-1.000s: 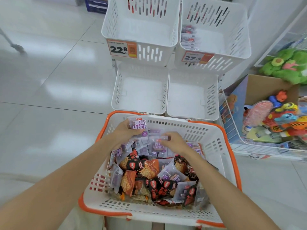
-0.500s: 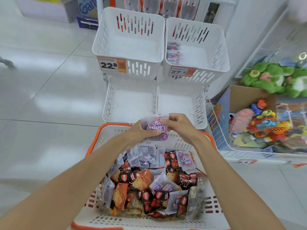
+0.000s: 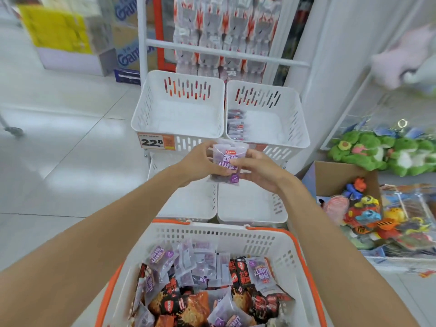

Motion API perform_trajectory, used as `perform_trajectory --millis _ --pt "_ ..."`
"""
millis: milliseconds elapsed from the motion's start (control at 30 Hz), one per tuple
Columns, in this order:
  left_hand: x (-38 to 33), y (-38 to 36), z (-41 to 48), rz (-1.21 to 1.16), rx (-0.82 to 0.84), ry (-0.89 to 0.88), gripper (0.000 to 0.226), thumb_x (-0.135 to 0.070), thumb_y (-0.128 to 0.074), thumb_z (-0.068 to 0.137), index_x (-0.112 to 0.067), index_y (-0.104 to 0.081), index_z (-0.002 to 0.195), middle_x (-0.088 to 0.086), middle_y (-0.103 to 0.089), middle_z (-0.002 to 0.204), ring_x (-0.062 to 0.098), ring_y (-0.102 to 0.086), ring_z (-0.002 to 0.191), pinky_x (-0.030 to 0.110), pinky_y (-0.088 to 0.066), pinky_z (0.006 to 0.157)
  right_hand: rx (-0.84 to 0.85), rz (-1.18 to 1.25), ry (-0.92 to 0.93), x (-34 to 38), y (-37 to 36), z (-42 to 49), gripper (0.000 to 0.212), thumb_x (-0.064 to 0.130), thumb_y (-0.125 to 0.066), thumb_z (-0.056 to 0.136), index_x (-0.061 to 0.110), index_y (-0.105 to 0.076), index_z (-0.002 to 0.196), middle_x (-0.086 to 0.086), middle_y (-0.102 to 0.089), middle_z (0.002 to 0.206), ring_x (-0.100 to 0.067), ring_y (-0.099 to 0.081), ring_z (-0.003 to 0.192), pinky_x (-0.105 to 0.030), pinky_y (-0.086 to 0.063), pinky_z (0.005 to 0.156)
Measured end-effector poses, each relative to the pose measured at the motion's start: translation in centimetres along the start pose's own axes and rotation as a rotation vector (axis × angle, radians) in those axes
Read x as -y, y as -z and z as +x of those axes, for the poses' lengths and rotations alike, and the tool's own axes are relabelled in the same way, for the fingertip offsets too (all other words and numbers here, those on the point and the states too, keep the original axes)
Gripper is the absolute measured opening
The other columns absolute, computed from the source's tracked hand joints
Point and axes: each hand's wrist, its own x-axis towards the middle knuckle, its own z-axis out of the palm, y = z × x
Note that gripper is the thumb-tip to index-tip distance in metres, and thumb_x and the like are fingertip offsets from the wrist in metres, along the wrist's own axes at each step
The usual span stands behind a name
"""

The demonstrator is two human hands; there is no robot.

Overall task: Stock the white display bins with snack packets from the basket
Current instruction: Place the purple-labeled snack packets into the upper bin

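Observation:
Both hands hold a small stack of purple snack packets [image 3: 226, 159] in the air, in front of the upper bins. My left hand [image 3: 203, 162] grips the stack's left side and my right hand [image 3: 256, 169] grips its right side. The white basket with orange rim [image 3: 238, 234] below holds many purple, black and orange packets. The upper left bin [image 3: 179, 114] has a bare floor. In the upper right bin [image 3: 278, 119], a row of purple packets stands along the left wall. Two lower bins [image 3: 252, 204] sit beneath, partly hidden by my hands.
A price tag reading 22.8 [image 3: 155, 142] hangs on the upper left bin. A rack of hanging packets [image 3: 224, 31] rises behind the bins. To the right are a cardboard box of toys [image 3: 354, 199] and green plush toys [image 3: 377, 149]. Tiled floor lies to the left.
Both hands lifted the purple packets out of the basket and carried them up and forward, from the basket's rim to the front of the upper bins. The view tilted upward.

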Motion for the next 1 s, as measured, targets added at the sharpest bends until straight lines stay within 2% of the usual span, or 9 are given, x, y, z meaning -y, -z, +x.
perform_trajectory --millis 100,167,300,400,533,633,767,900,1000 --pt "-3.2 0.8 3.2 0.112 -0.044 -0.09 0.073 -0.012 -0.09 0.063 -0.018 -0.051 0.124 0.001 -0.063 0.111 0.012 -0.064 0.092 0.022 -0.057 0.072 -0.015 -0.025 0.052 3.1 1.8 2.3 0.051 0.002 -0.072 0.082 0.008 -0.055 0.13 -0.014 -0.068 0.118 -0.022 -0.066 0.101 -0.039 -0.054 0.094" --pt "-4.6 1.4 6.0 0.187 -0.062 -0.142 0.075 -0.018 -0.09 0.063 -0.018 -0.052 0.127 0.001 -0.064 0.112 0.017 -0.063 0.098 0.03 -0.058 0.08 -0.056 -0.067 0.076 4.8 3.4 4.1 0.049 0.0 -0.073 0.08 0.006 -0.058 0.127 -0.017 -0.068 0.118 -0.026 -0.066 0.103 -0.042 -0.053 0.097" --pt "-6.1 2.3 12.1 0.323 -0.066 -0.243 0.089 -0.028 -0.09 0.064 -0.023 -0.043 0.14 0.0 -0.057 0.129 0.017 -0.056 0.108 0.028 -0.051 0.088 -0.211 -0.121 0.182 7.4 7.0 8.2 0.036 0.001 -0.079 0.074 0.01 -0.068 0.108 -0.011 -0.074 0.102 -0.024 -0.069 0.093 -0.031 -0.058 0.075" --pt "-5.1 3.5 17.0 0.403 -0.144 -0.155 0.099 -0.036 -0.087 0.067 -0.022 -0.031 0.148 0.006 -0.043 0.139 0.022 -0.051 0.116 0.033 -0.047 0.094 -0.445 -0.2 0.35 8.1 10.2 12.4 0.047 0.001 -0.084 0.069 0.023 -0.065 0.106 0.002 -0.073 0.093 -0.013 -0.068 0.083 -0.024 -0.055 0.068" --pt "-2.7 4.3 22.0 0.288 -0.266 -0.053 0.091 -0.039 -0.081 0.074 -0.019 -0.032 0.148 0.004 -0.051 0.128 0.021 -0.054 0.113 0.035 -0.048 0.098 -0.676 -0.357 0.472 7.6 13.3 19.0 0.058 0.017 -0.09 0.064 0.017 -0.061 0.115 0.003 -0.067 0.107 -0.01 -0.063 0.093 -0.021 -0.051 0.079" --pt "-1.5 4.2 24.2 0.269 -0.271 -0.078 0.086 -0.036 -0.081 0.075 -0.021 -0.036 0.146 0.003 -0.051 0.123 0.021 -0.054 0.112 0.04 -0.051 0.097 -0.603 -0.345 0.53 6.5 13.7 23.0 0.053 0.011 -0.086 0.07 0.016 -0.063 0.117 0.001 -0.066 0.114 -0.012 -0.062 0.1 -0.021 -0.052 0.085" --pt "-0.5 4.2 25.1 0.197 -0.281 -0.136 0.072 -0.034 -0.08 0.076 -0.026 -0.046 0.139 -0.001 -0.053 0.115 0.019 -0.056 0.109 0.039 -0.052 0.093 -0.336 -0.472 0.355 4.1 14.6 26.1 0.054 0.003 -0.077 0.079 0.014 -0.061 0.129 0.005 -0.065 0.12 -0.012 -0.06 0.11 -0.025 -0.049 0.096" --pt "-0.1 4.1 25.1 0.129 -0.249 -0.154 0.067 -0.034 -0.08 0.077 -0.03 -0.049 0.136 -0.004 -0.052 0.109 0.022 -0.058 0.107 0.036 -0.053 0.089 -0.296 -0.177 0.195 3.8 15.3 26.3 0.066 0.044 -0.074 0.079 0.027 -0.048 0.136 0.005 -0.057 0.13 -0.012 -0.056 0.119 -0.033 -0.048 0.099" --pt "-0.1 4.1 24.9 0.091 -0.231 -0.167 0.055 -0.032 -0.079 0.078 -0.035 -0.051 0.126 -0.011 -0.05 0.101 0.022 -0.059 0.104 0.034 -0.051 0.086 -0.35 -0.237 0.263 3.7 14.4 26.2 0.041 0.038 -0.061 0.094 0.021 -0.051 0.13 0.006 -0.059 0.124 -0.013 -0.057 0.117 -0.031 -0.048 0.098"
